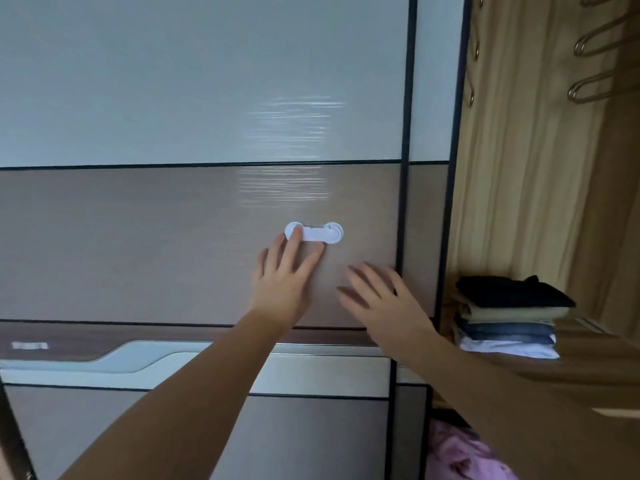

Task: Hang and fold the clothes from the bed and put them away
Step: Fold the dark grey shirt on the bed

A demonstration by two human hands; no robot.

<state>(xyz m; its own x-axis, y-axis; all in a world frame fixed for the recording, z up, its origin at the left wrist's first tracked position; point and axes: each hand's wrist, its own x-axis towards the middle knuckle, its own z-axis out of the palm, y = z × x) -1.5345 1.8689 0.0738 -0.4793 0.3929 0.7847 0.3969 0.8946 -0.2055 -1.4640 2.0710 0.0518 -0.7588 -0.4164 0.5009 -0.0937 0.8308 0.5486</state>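
Both hands, left (282, 277) and right (377, 299), press flat-fingered on the wardrobe door (156, 244), folded clothes (509, 317) just right.

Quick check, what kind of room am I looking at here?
Most likely a bedroom, at a wardrobe: a sliding door with a white handle, a shelf beside it holding a stack of folded clothes, and empty hangers above.

The right hand (377, 299) is motion-blurred, and the pink cloth (464, 455) is cut off at the bottom edge.
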